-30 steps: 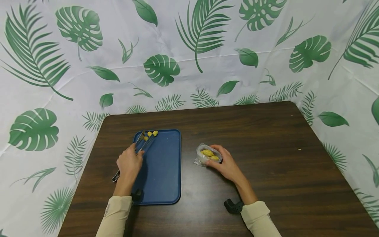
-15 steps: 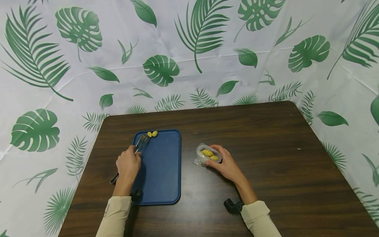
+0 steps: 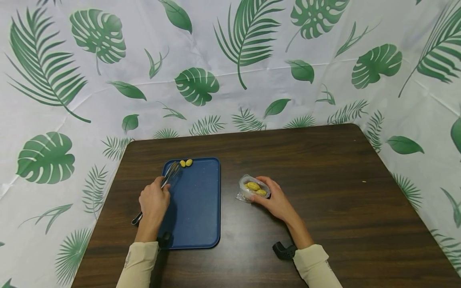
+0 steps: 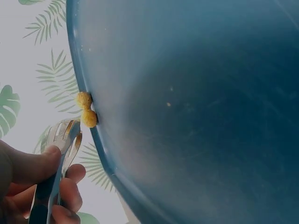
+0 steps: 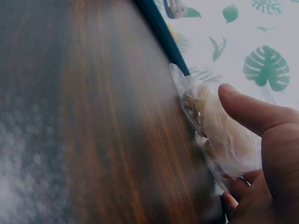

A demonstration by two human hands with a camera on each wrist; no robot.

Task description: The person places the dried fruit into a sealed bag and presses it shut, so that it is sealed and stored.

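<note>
My left hand [image 3: 154,200] grips metal tongs [image 3: 166,178] with slotted, fork-like tips, held over the far left corner of a blue tray [image 3: 198,204]. In the left wrist view the tips of the tongs stand close together, with a yellow-brown tint on them; I cannot tell whether a piece is between them. Beside the tips, two small yellow round pieces [image 4: 88,118] lie against the tray's rim. My right hand [image 3: 275,200] holds a small clear plastic tub [image 3: 247,195] from its right side, thumb in front. Yellow pieces [image 3: 253,186] show inside it, and crinkled clear plastic [image 5: 233,144] surrounds it.
The dark wooden table [image 3: 324,180] carries the tray on the left and the tub just right of it. A tiny yellow scrap [image 3: 364,181] lies on the right of the table. A white leaf-print cloth [image 3: 252,96] hangs behind.
The tongs' tips have closed together and drawn slightly left, away from the yellow pieces. A third yellow piece, seen near the tips one second ago, no longer shows on the tray. Right hand and tub stay put.
</note>
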